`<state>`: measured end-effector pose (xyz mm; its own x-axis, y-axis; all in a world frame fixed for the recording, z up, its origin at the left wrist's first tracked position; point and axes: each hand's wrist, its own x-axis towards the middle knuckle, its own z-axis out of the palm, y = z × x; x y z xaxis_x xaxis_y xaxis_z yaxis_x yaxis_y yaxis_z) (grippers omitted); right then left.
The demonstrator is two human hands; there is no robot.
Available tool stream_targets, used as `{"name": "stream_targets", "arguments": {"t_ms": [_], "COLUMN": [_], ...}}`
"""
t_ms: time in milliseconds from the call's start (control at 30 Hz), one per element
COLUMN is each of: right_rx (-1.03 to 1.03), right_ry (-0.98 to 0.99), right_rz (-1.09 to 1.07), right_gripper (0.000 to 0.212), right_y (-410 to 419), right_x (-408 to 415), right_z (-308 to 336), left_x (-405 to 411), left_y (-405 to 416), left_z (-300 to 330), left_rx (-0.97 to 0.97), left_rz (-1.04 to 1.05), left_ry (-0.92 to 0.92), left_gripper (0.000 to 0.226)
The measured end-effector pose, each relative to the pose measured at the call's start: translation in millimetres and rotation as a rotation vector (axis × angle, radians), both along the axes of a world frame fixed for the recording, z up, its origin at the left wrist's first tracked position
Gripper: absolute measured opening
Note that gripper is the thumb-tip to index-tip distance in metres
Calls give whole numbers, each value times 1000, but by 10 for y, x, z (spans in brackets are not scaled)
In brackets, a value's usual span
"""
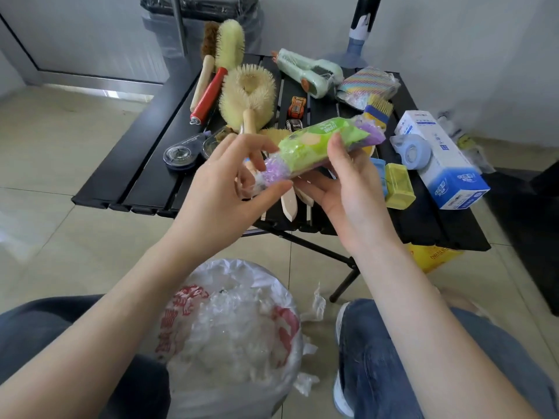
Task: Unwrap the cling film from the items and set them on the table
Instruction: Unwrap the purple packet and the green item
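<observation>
A light, soft, crinkly packet [317,146] is held at frame centre above the black counter [151,164]; grip is best taken mid-body, since the film looks slippery. It is green-labelled with purple filling, under cling film [257,184]. The right hand [344,189] is clamped on its middle; the film's loose end is pinched by the left hand [230,189].
</observation>
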<state>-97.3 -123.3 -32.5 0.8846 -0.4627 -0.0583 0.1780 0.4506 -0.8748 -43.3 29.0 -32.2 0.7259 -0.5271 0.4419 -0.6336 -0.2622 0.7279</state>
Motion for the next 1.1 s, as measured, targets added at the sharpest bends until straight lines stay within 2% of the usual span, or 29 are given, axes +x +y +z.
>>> {"name": "stream_targets", "arguments": {"t_ms": [100,233,400,500,633,700,833,1100], "right_rx": [1,-14,-59,-73,-129,-172,-202,-283], "right_ry": [-22,-46,-121,-155,-131,-106,-71,-66], "right_rz": [1,-6,-42,-51,-63,-52,-6,-30], "right_gripper": [48,43,53,54,55,58,59,55], "right_y": [-13,-46,-60,-45,-40,-15,37,25], "right_x": [-2,-8,12,8,-9,-7,-6,-18], "right_z": [-10,-12,-28,-33,-57,-89,-133,-118], "left_x": [18,64,95,49,52,67,62,59], "left_y": [-7,6,56,57,43,23,-20,34], "left_z": [-11,-37,-38,9,43,34,8,29], "left_rx": [-8,-92,-166,-215,-251,-188,-40,-27], "left_rz": [39,-25,-131,-220,-159,-115,6,-38], "left_ry": [41,201,201,297,391,346,201,-29], "left_gripper": [12,11,15,16,24,27,9,10]}}
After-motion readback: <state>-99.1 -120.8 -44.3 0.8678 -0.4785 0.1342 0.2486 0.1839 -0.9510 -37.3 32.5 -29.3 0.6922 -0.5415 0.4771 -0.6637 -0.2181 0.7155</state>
